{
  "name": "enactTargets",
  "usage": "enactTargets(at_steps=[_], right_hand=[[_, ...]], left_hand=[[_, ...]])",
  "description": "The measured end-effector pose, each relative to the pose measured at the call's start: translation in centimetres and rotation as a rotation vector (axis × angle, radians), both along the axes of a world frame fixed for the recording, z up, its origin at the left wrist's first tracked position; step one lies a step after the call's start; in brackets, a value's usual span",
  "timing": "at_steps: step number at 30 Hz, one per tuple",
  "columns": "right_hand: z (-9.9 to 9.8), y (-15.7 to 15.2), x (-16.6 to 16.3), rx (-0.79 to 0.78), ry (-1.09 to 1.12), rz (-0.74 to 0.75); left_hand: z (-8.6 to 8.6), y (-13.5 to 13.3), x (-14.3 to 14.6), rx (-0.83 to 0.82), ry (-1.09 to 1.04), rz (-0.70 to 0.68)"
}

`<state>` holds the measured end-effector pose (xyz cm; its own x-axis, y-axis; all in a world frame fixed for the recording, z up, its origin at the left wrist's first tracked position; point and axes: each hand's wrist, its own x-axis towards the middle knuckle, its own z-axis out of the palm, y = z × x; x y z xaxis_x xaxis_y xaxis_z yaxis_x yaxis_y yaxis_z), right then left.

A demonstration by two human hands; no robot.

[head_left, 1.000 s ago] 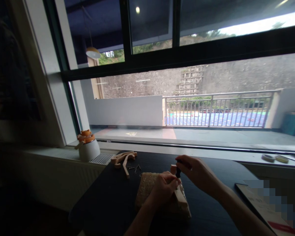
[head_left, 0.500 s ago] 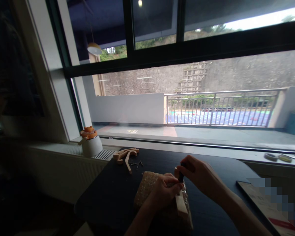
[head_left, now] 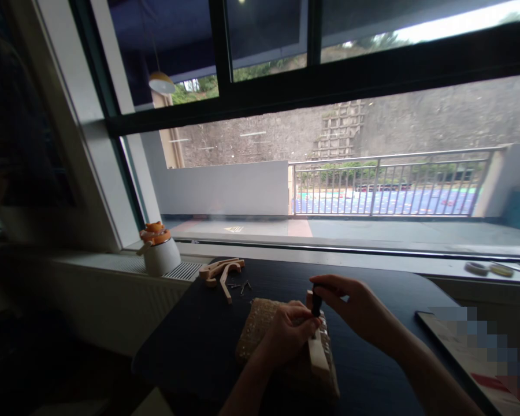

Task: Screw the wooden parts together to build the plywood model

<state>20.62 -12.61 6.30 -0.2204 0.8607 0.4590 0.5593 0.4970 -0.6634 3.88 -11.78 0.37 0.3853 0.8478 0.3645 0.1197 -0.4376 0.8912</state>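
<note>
My right hand [head_left: 344,297] grips the black handle of a screwdriver [head_left: 316,301], which stands nearly upright. Its lower end meets a pale wooden piece [head_left: 319,357] lying lengthwise on a brown, textured block [head_left: 260,323]. From the left, my left hand [head_left: 288,332] reaches over the block, thumb and fingers closed on the wooden piece right by the tool's lower end. Those fingers hide the tip and whatever is under it. Further back on the dark table [head_left: 190,341] lie several shaped wooden parts [head_left: 225,274] and a few small screws [head_left: 245,286].
A white pot with an orange animal figure [head_left: 160,248] stands on the ledge at left. Rolls of tape [head_left: 476,268] sit on the sill at right. A flat board, partly blurred out [head_left: 455,341], lies at the table's right edge. The window [head_left: 268,104] rises behind the table.
My right hand has turned a little on the handle, its fingers straighter and nearer the top. The left hand keeps its place on the wooden piece. The view has shifted slightly.
</note>
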Motion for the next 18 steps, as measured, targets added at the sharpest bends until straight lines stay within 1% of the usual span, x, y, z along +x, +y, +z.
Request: enactTargets(at_steps=[7,10,12,14,16,18], right_hand=[[-0.83,0.42,-0.49,0.083,-0.023,-0.09],[-0.85,0.19,-0.72,0.139,-0.033,-0.123],[-0.6,-0.04,-0.74,0.171,-0.043,-0.104],[-0.33,-0.21,-0.59,0.174,-0.047,-0.042],[-0.24,-0.25,-0.37,0.144,-0.034,0.021],[-0.37,-0.15,-0.19,0.108,-0.005,0.045]], left_hand=[[-0.4,0.33,0.03,0.01,0.008,0.023],[-0.61,0.39,0.04,0.011,0.007,0.015],[-0.65,0.36,0.04,0.01,-0.003,0.02],[-0.6,0.3,0.04,0.01,-0.003,0.02],[-0.47,0.22,0.02,0.018,0.004,0.025],[-0.33,0.16,0.0,0.023,0.016,0.026]])
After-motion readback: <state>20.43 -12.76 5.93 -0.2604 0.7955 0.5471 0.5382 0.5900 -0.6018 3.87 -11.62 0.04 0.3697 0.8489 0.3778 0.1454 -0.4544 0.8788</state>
